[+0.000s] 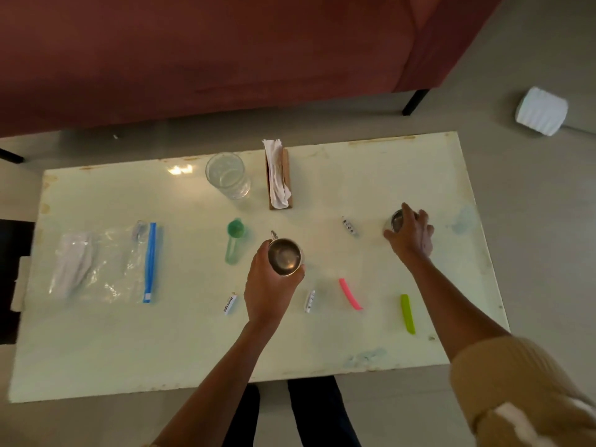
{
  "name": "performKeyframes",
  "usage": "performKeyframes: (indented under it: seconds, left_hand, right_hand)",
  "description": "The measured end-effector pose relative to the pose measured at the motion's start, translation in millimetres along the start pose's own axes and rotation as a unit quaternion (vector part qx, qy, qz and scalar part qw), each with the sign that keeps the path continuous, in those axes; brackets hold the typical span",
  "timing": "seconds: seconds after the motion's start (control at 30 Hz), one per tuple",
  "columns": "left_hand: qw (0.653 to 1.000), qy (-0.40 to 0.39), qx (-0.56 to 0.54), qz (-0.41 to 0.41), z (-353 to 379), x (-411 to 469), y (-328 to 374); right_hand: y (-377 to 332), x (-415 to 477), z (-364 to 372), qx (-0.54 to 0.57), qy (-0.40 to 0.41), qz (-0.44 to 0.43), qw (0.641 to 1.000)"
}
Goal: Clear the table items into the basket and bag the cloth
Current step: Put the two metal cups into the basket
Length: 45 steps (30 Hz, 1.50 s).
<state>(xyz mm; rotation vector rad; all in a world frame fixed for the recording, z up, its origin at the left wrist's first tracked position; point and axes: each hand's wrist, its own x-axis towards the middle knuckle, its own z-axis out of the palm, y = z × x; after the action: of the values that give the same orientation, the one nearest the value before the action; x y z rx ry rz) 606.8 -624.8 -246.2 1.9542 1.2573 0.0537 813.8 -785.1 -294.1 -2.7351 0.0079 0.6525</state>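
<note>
The clearing looks barely begun. No basket shows anywhere in the view, so nothing can be counted as put away. The counter (96, 350) carries nearly everything: a drinking glass (228, 175) and a napkin holder (279, 175) near the far edge, a green scoop (234, 241) toward the middle, a pink clip (350, 294), a green clip (407, 313) and three small labelled tubes (230, 304) nearer the front edge and the right half.

The cloth part seems further on: a white cloth (75, 262) appears to lie inside the clear zip bag (109, 262) by the left edge, its blue seal strip facing the centre. Whether that strip is pressed closed cannot be told from here.

The left hand (269, 285) is wrapped around a steel mug (285, 256), about mid-counter; whether the mug is lifted or resting cannot be told. The right hand (411, 233) is closed over a second steel cup (397, 220) near the right edge, fingers curled around its rim; whether that cup has left the surface is unclear.

The bag lies well apart from both hands, off to the left of the left hand. The clips and two of the tubes sit between and just in front of the two forearms, within easy reach once the cups are dealt with.
</note>
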Motion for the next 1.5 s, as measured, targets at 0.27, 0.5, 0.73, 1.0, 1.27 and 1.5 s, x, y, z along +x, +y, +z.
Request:
performKeyframes:
  seconds: [0.27, 0.5, 0.73, 1.0, 1.27, 1.5]
  left_hand:
    - [1.000, -0.002, 0.018, 0.018, -44, -15, 25]
    - [0.998, 0.011, 0.039, 0.041, -142, -55, 39]
    - [0.998, 0.022, 0.061, 0.022, -252, -107, 5]
    - [0.997, 0.032, 0.067, 0.013, -362, -177, -83]
    - [0.996, 0.088, -0.012, -0.004, -465, -236, -208]
    - [0.994, 0.096, -0.059, -0.007, -527, -226, -251]
  right_hand:
    - [-25, -28, -32, 0.006, 0.000, -0.094, 0.996]
    - [-74, -145, -78, 0.011, -0.006, -0.273, 0.962]
    - [-133, -270, -82, 0.021, -0.106, -0.375, 0.921]
    - [-208, -408, -35, 0.050, -0.176, -0.438, 0.880]
    - [-287, -528, 33, -0.013, -0.202, -0.523, 0.828]
    - [-348, -598, 74, -0.039, -0.208, -0.567, 0.796]
